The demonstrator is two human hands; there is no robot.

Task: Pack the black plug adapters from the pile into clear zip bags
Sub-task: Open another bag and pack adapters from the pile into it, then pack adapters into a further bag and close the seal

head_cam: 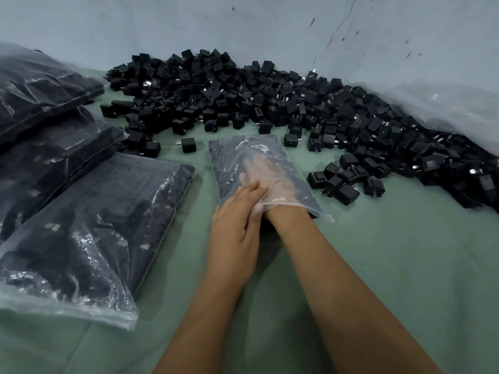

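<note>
A clear zip bag (237, 157) lies on the green cloth in front of me, its mouth towards me and dark adapters inside. My right hand (266, 175) is inside the bag up to the wrist, fingers spread flat over the contents, seen blurred through the plastic. My left hand (237, 225) rests at the bag's mouth, its fingers holding the upper plastic edge beside my right wrist. The big pile of black plug adapters (243, 95) runs along the wall from the middle back to the right. A few loose adapters (340, 182) lie just right of the bag.
Three filled zip bags (89, 233) lie stacked and overlapping on the left. A large crumpled clear plastic sheet (445, 109) covers the pile's far right end. A grey wall (243, 25) closes off the back. Green cloth (405, 252) spreads to the right of my arms.
</note>
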